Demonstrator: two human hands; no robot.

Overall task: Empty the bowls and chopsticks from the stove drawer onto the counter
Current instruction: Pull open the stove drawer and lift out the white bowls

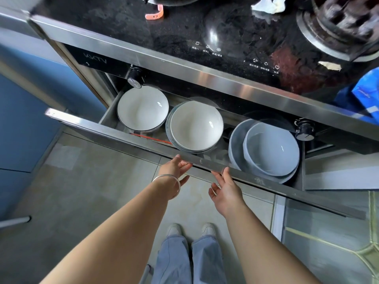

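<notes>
The stove drawer point(127, 136) stands pulled partway out under the black cooktop. Inside it, a white bowl with a dark rim point(142, 108) leans at the left, a stack of white bowls point(195, 125) in the middle, and grey-blue bowls point(270, 148) at the right. Red chopsticks point(151, 138) lie low in the drawer beneath the left bowls, mostly hidden. My left hand point(176, 168), with a silver bangle at the wrist, touches the drawer's front edge with fingers apart. My right hand point(224, 188) is also spread, its fingertips at that same front edge.
The black glass cooktop point(184, 31) carries a burner ring point(336, 31) at the right, a pink strap point(154, 14) and a crumpled cloth. Two round knobs point(135, 77) sit under the stove's front. A blue cabinet stands at the left, a blue bag at the right.
</notes>
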